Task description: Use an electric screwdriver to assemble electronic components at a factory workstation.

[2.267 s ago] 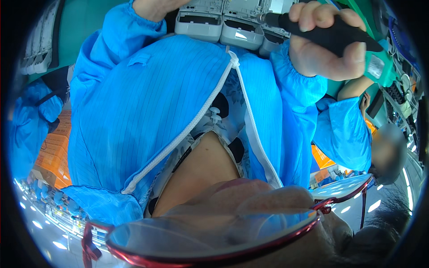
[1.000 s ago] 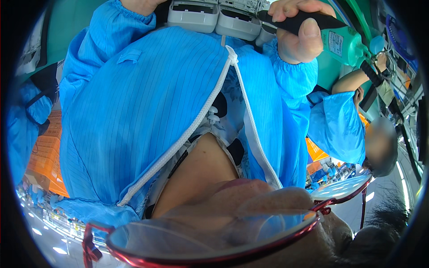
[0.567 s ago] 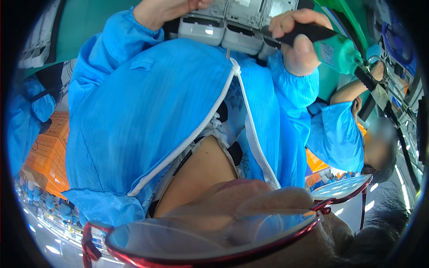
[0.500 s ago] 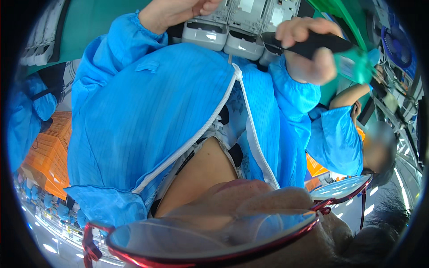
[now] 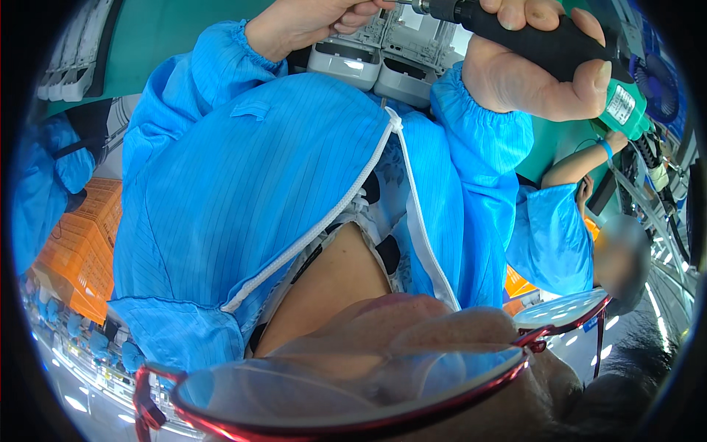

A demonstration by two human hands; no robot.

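My right hand [image 5: 519, 81] is wrapped round the black grip of an electric screwdriver [image 5: 545, 46] with a green rear end. The tool lies sideways, its bit pointing left toward the fingers of my left hand [image 5: 313, 22]. Those fingers are curled together right by the bit's tip, at the upper edge of the view. What they pinch, if anything, is hidden. Just below and behind the hands are white plastic housings, among them a left one [image 5: 345, 62] and a right one [image 5: 407, 78], with open, hollow front ends.
A green work surface [image 5: 177, 51] spreads to the left, with more white housings [image 5: 70, 59] at its far-left edge. On the right are a blue fan [image 5: 658, 82] and a co-worker's blue sleeve [image 5: 552, 236]. Orange crates [image 5: 82, 239] stand at the lower left.
My right hand has brought the screwdriver upward, its bit now at my left fingers. My left hand has shifted slightly up and to the right.
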